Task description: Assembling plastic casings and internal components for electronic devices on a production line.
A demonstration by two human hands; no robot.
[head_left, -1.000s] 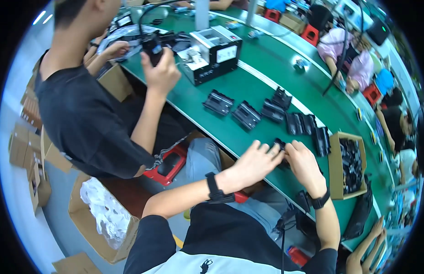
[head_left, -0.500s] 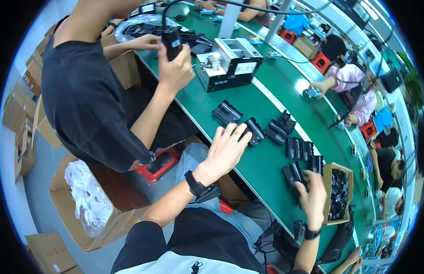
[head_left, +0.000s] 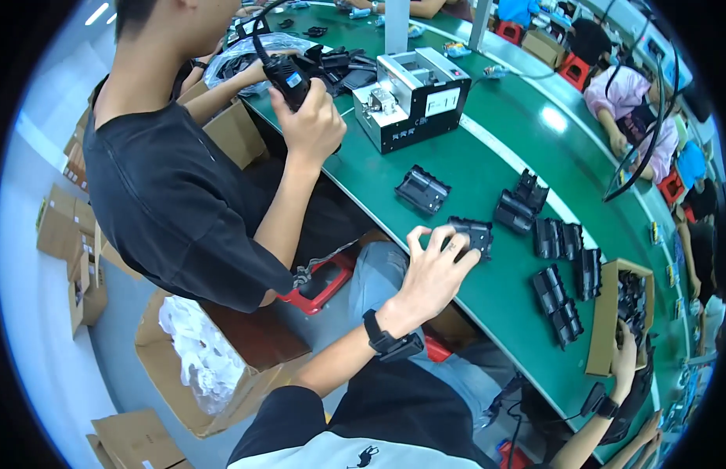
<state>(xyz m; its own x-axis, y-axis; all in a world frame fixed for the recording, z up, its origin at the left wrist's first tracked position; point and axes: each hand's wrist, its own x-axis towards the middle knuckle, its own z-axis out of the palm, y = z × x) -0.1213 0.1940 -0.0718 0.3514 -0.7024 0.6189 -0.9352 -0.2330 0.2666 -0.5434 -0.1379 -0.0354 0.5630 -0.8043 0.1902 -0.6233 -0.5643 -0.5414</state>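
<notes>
Work in progress — judged partly done: black plastic parts lie spread along the green counter [head_left: 488, 168], and the cardboard box [head_left: 605, 320] at right already holds several.

Left of centre, a neighbouring person in a black shirt [head_left: 175, 195] holds a black handheld tool [head_left: 289, 78] at the upper part of the frame; this hand is not the wearer's own.

At centre, the left hand [head_left: 437, 270] closes its fingers around one black plastic part [head_left: 472, 233] at the counter's near edge, gripping it from the near side.

Count of loose parts on the counter, left to right: one lone part [head_left: 422, 189] above the held one, then about seven more in a cluster [head_left: 554, 254] toward the box — roughly nine with the held part. Overlaps make the count approximate.

One grey machine [head_left: 414, 98] stands at upper centre.

At lower right, the right hand [head_left: 625, 356] rests on the box's near rim; whether it holds anything cannot be told. The parts on the counter remain to be handled.
</notes>
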